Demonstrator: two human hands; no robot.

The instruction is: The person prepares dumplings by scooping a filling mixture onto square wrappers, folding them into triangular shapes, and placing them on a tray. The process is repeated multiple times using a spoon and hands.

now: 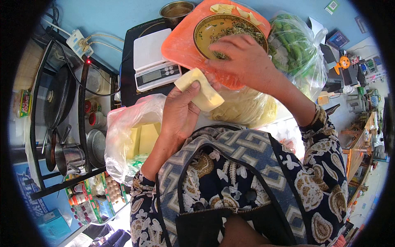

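Observation:
My left hand [180, 112] holds a pale yellow square dough wrapper [211, 100], its thumb pressed on top. My right hand [247, 63] is over a brown patterned bowl [205, 27] of chopped green filling [243, 28]. Its fingertips are partly hidden, so whether they grip anything is unclear. Beneath the bowl is an orange tray [177, 41], with several folded dough pieces [222, 8] along its far side. Left of my left hand, an open plastic bag [118, 123] contains stacked yellow wrappers [149, 137].
A white digital scale [151, 51] rests on a black cooktop [131, 40], near a metal bowl [177, 12]. On the right stands a tied clear bag of green vegetables [288, 43]. Another bag [247, 108] with yellowish contents lies nearer me. A rack [81, 123] holds pans at left.

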